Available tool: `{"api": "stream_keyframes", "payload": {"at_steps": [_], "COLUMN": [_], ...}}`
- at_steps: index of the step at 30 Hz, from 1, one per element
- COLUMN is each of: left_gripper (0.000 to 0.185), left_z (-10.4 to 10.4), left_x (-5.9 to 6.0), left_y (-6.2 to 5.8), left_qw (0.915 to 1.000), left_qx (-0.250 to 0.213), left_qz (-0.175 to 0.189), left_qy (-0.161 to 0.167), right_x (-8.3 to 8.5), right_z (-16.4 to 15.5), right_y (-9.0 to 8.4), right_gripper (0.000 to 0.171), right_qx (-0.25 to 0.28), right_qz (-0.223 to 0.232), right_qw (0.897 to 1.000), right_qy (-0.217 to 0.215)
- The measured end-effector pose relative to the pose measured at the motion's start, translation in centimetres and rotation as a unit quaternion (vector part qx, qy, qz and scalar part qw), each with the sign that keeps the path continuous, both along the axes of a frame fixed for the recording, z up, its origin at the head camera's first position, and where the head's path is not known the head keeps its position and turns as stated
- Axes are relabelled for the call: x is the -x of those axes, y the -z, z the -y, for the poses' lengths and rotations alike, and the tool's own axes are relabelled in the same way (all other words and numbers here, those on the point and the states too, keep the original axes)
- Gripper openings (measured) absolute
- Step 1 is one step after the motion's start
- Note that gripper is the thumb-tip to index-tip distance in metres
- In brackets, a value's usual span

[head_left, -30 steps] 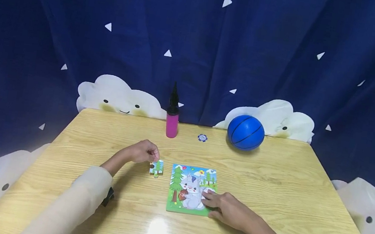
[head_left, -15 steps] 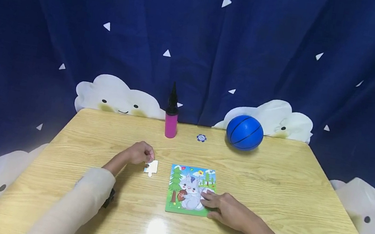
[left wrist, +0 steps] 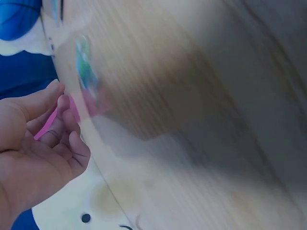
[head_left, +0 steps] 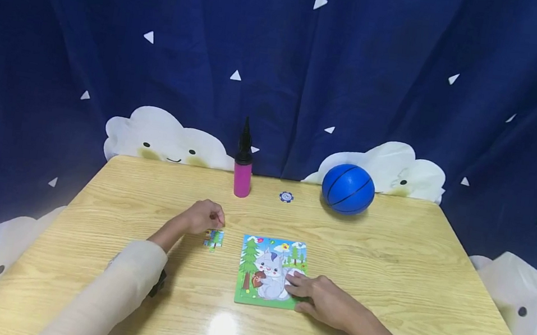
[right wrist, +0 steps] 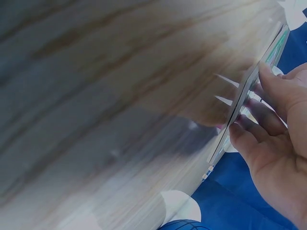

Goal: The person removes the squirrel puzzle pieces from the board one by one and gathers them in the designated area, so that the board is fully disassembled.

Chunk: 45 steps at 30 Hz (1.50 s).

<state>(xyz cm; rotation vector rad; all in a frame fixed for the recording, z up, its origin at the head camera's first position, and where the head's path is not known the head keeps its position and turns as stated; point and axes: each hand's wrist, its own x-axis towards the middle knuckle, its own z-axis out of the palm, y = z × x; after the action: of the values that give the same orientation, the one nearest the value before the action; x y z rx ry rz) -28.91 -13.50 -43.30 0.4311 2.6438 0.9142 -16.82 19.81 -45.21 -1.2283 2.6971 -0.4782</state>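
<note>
Puzzle piece [head_left: 214, 238] beside the board [head_left: 271, 271] | your left hand [head_left: 203, 217] seemingly open just above it | right hand [head_left: 319, 299] flat, steadying board | next: regrip, align tabs.

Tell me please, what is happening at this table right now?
A person sits at a wooden table with a small picture puzzle. The right hand rests on the puzzle's lower right part. The left hand is beside a loose puzzle piece that lies picture side up, left of the puzzle; whether the fingers touch it is unclear. At the far edge stand a pink pump, a small blue token and a blue ball, all untouched.
</note>
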Motion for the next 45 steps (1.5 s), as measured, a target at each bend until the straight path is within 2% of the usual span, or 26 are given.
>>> {"api": "stream_keyframes", "payload": {"at_steps": [9,20,27,33,45], "left_gripper": [0.013,0.018,0.021,0.023,0.031], "left_z": [-4.5,-8.8,-10.2,-11.2,-12.1], "left_x": [-0.7,-1.7,-2.0,-2.3,-2.5], "left_y": [-0.5,-0.1,0.4,1.0,1.3], "left_qw": [0.9986,0.9957,0.9929,0.9923,0.9943], "left_qx": [-0.033,-0.045,-0.058,-0.030,-0.003], "left_qz": [0.006,0.011,0.009,0.005,0.018], "left_qy": [0.041,0.080,0.104,0.120,0.105], "right_x": [-0.1,-0.1,0.0,0.1,0.2], "right_z": [-0.1,0.0,0.0,0.0,-0.1], "right_y": [-0.1,0.0,0.0,0.1,0.1], "right_gripper": [0.042,0.043,0.043,0.043,0.043], "right_qx": [-0.008,-0.005,-0.001,0.004,0.011], "right_qz": [0.009,0.006,0.007,0.002,-0.007], "right_qw": [1.000,1.000,1.000,1.000,1.000], "right_qy": [0.007,0.002,0.000,-0.001,-0.008]}}
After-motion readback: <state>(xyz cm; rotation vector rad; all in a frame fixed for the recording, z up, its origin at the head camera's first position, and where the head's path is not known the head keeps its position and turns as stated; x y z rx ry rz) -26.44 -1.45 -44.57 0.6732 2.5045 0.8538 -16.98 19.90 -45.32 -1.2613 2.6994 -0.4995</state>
